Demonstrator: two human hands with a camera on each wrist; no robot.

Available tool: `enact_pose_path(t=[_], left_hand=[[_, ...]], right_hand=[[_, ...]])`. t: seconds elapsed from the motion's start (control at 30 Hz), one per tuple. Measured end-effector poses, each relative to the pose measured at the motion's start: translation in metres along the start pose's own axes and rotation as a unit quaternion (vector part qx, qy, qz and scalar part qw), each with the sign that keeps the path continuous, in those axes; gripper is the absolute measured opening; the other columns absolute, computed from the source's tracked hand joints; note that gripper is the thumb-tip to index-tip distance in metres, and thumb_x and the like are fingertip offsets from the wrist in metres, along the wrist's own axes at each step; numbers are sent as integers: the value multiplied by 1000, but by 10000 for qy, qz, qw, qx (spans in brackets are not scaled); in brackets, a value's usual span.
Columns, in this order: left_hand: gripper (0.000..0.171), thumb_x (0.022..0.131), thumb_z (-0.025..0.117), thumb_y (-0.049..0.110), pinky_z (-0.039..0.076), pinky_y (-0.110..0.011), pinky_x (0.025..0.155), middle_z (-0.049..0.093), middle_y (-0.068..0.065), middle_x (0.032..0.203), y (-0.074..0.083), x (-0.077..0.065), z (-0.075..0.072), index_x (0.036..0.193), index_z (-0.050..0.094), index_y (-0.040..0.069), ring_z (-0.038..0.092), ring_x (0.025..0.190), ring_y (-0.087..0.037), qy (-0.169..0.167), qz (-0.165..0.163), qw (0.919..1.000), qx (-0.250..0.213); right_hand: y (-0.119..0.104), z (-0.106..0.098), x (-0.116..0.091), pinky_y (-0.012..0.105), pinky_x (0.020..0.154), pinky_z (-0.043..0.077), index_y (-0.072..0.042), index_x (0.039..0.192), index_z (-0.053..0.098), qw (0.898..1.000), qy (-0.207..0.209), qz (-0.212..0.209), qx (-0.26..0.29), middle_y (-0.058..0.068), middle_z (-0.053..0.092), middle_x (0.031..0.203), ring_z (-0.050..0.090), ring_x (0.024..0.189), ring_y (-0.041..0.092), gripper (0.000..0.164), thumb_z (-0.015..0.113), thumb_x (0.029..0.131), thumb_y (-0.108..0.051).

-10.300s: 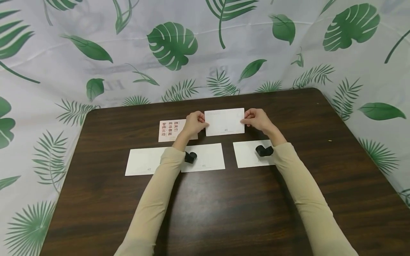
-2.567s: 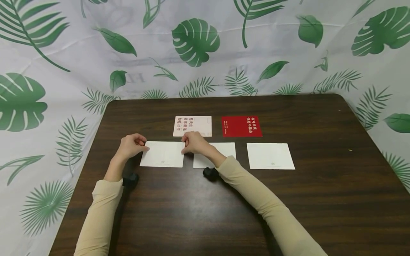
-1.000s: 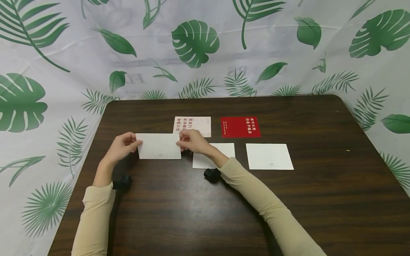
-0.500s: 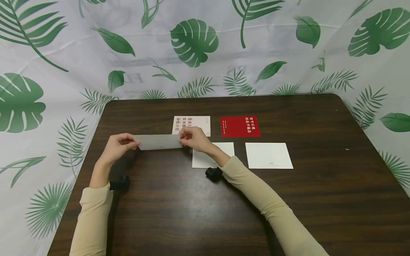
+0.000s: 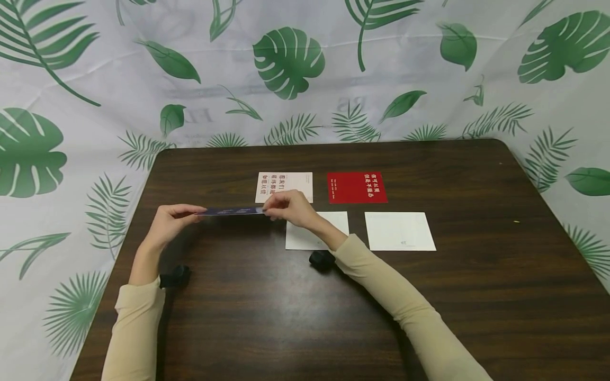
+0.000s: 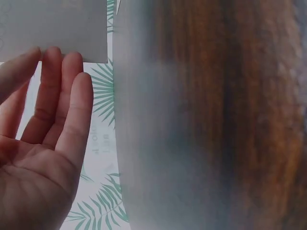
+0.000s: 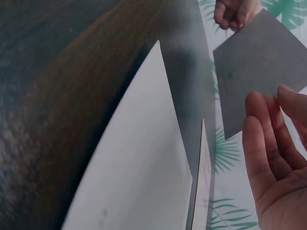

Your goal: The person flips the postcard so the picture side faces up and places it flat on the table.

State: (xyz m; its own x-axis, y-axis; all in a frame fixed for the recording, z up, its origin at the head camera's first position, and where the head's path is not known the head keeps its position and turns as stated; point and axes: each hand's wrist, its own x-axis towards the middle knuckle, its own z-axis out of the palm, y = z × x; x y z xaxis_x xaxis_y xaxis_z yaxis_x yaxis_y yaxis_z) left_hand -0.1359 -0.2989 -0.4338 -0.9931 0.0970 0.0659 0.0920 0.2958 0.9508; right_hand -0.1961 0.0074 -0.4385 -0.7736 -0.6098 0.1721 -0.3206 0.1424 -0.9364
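Observation:
A postcard point(image 5: 231, 211) is held up off the table between both hands. In the head view it stands nearly edge-on, a thin dark blue strip of its printed side showing. The left hand point(image 5: 172, 225) pinches its left end between thumb and fingers. At the other end, the right hand point(image 5: 292, 208) pinches the card's right side. The right wrist view shows the card's greyish back point(image 7: 259, 72), with the left hand point(image 7: 235, 12) at the far edge. A white blank-backed postcard point(image 5: 297, 239) lies under the right wrist, partly hidden by it.
Another white blank-backed postcard point(image 5: 400, 232) lies to the right. Behind are a pale postcard with red characters point(image 5: 302, 182) and a red postcard point(image 5: 350, 189). All rest on a dark wood table point(image 5: 267, 312), backed by a leaf-print cloth point(image 5: 205, 58).
A red postcard has appeared in the back row. The leftmost white postcard has been lifted from the front row and tipped over in both hands, from white face to edge-on with blue showing.

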Motion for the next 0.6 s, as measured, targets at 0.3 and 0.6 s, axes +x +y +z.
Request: enact_pose_path(t=[0.3,0.6], left_hand=[[25,92,56,2,48,-14,73,69,12,93,2,-5,0,105,60,-19,62,83,2,-9,-204,9997,149],[28,86,67,8,45,-12,74,69,12,87,-4,-5,2,104,65,-14,60,83,2,-40,-477,9973,552]], right_hand=[[-2,0,-5,24,63,52,4,91,71,9990,-137,325,-260,12,70,85,66,69,15,12,71,80,2],[-2,2,-7,22,63,51,4,91,72,9981,-226,301,-489,14,70,85,63,67,9,12,71,79,3]])
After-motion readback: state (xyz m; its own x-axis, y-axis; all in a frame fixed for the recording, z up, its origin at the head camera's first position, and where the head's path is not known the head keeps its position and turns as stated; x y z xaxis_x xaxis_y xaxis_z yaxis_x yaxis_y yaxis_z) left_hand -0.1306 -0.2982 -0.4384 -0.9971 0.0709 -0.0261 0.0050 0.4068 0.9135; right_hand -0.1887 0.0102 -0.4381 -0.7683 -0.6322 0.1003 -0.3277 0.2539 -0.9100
